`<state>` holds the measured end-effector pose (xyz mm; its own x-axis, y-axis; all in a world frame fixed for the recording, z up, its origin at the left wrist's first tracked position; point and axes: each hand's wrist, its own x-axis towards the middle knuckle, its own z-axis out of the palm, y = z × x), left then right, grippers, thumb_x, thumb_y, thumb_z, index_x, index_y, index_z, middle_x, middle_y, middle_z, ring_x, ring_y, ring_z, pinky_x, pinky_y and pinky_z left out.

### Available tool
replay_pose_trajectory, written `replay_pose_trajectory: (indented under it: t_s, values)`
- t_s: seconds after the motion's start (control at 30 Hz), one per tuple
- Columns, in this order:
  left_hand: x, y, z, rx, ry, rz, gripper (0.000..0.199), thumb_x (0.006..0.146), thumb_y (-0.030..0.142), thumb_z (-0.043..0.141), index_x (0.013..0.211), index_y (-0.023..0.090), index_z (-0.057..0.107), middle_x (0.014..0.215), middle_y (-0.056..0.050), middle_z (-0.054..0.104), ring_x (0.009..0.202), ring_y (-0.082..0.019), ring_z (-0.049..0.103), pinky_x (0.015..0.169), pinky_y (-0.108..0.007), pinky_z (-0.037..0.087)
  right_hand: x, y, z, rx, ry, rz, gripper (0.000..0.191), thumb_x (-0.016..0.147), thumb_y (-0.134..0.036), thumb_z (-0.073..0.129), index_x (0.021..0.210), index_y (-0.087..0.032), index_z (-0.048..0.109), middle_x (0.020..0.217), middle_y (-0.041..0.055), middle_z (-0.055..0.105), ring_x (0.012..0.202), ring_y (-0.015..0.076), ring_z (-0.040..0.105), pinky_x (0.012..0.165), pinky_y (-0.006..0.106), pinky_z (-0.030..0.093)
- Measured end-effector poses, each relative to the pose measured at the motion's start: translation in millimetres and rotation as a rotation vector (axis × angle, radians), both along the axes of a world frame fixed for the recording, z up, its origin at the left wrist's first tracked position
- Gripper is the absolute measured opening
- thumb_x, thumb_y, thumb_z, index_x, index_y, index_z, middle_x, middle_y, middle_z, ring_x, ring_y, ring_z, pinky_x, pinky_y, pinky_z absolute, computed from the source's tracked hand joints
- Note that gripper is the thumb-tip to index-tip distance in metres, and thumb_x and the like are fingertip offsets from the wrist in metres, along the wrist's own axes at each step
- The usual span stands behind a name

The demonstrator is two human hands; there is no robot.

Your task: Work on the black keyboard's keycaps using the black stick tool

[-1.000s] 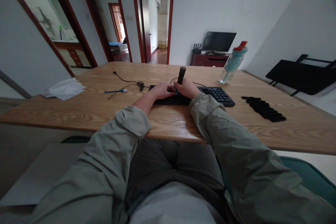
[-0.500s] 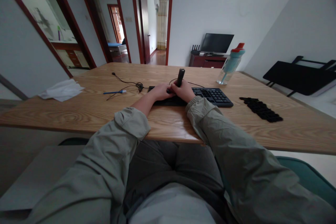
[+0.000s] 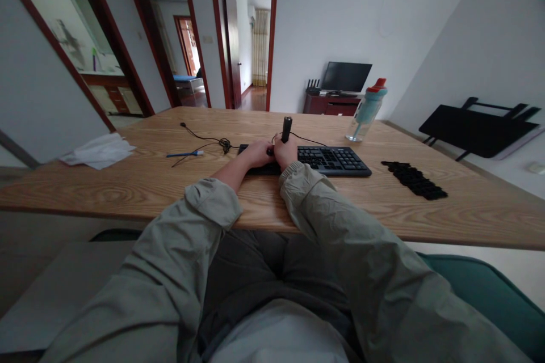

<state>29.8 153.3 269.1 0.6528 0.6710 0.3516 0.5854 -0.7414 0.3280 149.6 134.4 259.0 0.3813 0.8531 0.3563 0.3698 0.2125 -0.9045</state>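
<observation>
A black computer keyboard (image 3: 336, 161) lies on the wooden table with both hands over its left half. My right hand (image 3: 286, 152) is closed round a black stick-shaped tool (image 3: 286, 127), whose blunt end sticks up above the fist; its lower end is hidden. Beside it, touching or nearly so, my left hand (image 3: 258, 154) has its fingers curled at a small dark part, too covered to name. The keys beneath the hands are hidden. Right of the keyboard lies a cluster of small black pieces, apparently keycaps (image 3: 415, 180).
A clear bottle with a red lid (image 3: 367, 110) stands behind the keyboard's right end. To the left are a blue-handled brush (image 3: 185, 153), a coiled black cable (image 3: 224, 144) and white tissues (image 3: 100, 151). The table's front edge (image 3: 264, 224) runs close to my lap.
My right hand has shifted left along the keyboard with the black tool, which stands more upright. More of the keys show on its right. The left hand stays nearly in place.
</observation>
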Motion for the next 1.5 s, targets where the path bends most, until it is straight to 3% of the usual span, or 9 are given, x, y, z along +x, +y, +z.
replay_pose_trajectory:
  t_s: [0.2, 0.43, 0.7, 0.93, 1.07, 1.37, 1.43, 1.5]
  values:
    - [-0.9, -3.7, 3.7, -0.04, 0.025, 0.046, 0.018, 0.074, 0.023, 0.065, 0.087, 0.016, 0.076, 0.094, -0.01, 0.075, 0.092, -0.023, 0.067, 0.084, -0.03, 0.05, -5.6, -2.8, 2.7, -0.054, -0.07, -0.061, 0.032, 0.094, -0.038, 0.039, 0.093, -0.017, 0.063, 0.097, 0.0161, 0.069, 0.089, 0.0256, 0.064, 0.075, 0.034, 0.047]
    - [-0.8, -7.0, 4.1, -0.025, 0.037, 0.085, 0.02, 0.074, 0.022, 0.064, 0.088, 0.018, 0.077, 0.092, -0.008, 0.075, 0.094, -0.024, 0.067, 0.085, -0.03, 0.05, -3.1, -6.5, 3.2, 0.003, -0.12, -0.082, 0.032, 0.094, -0.039, 0.042, 0.091, -0.017, 0.065, 0.094, 0.0144, 0.069, 0.084, 0.0239, 0.064, 0.073, 0.032, 0.046]
    - [-13.3, -3.6, 10.3, -0.078, -0.009, -0.033, 0.023, 0.079, 0.03, 0.061, 0.088, 0.016, 0.076, 0.09, -0.006, 0.075, 0.084, -0.019, 0.066, 0.079, -0.027, 0.049, -0.6, -2.3, 0.2, 0.035, -0.072, -0.059, 0.032, 0.094, -0.04, 0.041, 0.092, -0.016, 0.062, 0.094, 0.0139, 0.069, 0.082, 0.0226, 0.062, 0.074, 0.031, 0.046]
    - [-45.3, 16.6, 4.4, 0.006, -0.137, 0.32, 0.03, 0.083, 0.037, 0.055, 0.088, 0.016, 0.076, 0.087, -0.007, 0.075, 0.08, -0.019, 0.064, 0.075, -0.027, 0.047, 0.6, 0.6, -0.3, 0.052, -0.062, -0.054, 0.033, 0.094, -0.04, 0.039, 0.088, -0.016, 0.061, 0.088, 0.0118, 0.067, 0.078, 0.0215, 0.061, 0.069, 0.03, 0.046]
    - [-43.9, 16.6, -0.2, 0.038, -0.095, 0.346, 0.03, 0.086, 0.034, 0.052, 0.095, 0.017, 0.076, 0.098, -0.009, 0.074, 0.088, -0.02, 0.064, 0.081, -0.028, 0.046, 0.6, 2.2, -2.5, 0.066, -0.039, -0.081, 0.04, 0.095, -0.041, 0.033, 0.093, -0.014, 0.062, 0.088, 0.0131, 0.066, 0.081, 0.0225, 0.062, 0.07, 0.03, 0.046]
    - [-38.5, 12.8, -0.6, 0.068, -0.025, 0.386, 0.035, 0.09, 0.036, 0.048, 0.09, 0.016, 0.077, 0.093, -0.01, 0.074, 0.082, -0.019, 0.061, 0.079, -0.028, 0.045, 0.7, 10.4, -5.4, 0.027, 0.026, -0.199, 0.052, 0.096, -0.043, 0.025, 0.104, -0.01, 0.064, 0.098, 0.02, 0.068, 0.096, 0.0286, 0.066, 0.078, 0.036, 0.05]
    - [-38.2, 14.0, -2.2, 0.075, -0.025, 0.388, 0.034, 0.09, 0.035, 0.049, 0.09, 0.016, 0.077, 0.093, -0.009, 0.074, 0.082, -0.019, 0.06, 0.079, -0.028, 0.045, 3.7, 13.3, -5.6, 0.017, 0.109, -0.269, 0.054, 0.096, -0.044, 0.024, 0.104, -0.009, 0.065, 0.092, 0.0199, 0.068, 0.094, 0.0293, 0.067, 0.076, 0.037, 0.051]
    - [-38.1, 15.4, -3.7, 0.08, -0.024, 0.387, 0.034, 0.09, 0.035, 0.048, 0.09, 0.016, 0.077, 0.094, -0.009, 0.074, 0.082, -0.018, 0.06, 0.079, -0.028, 0.044, 7.5, 15.5, -5.7, 0.059, 0.095, -0.197, 0.056, 0.096, -0.044, 0.022, 0.101, -0.008, 0.064, 0.078, 0.0161, 0.066, 0.084, 0.0282, 0.068, 0.07, 0.036, 0.051]
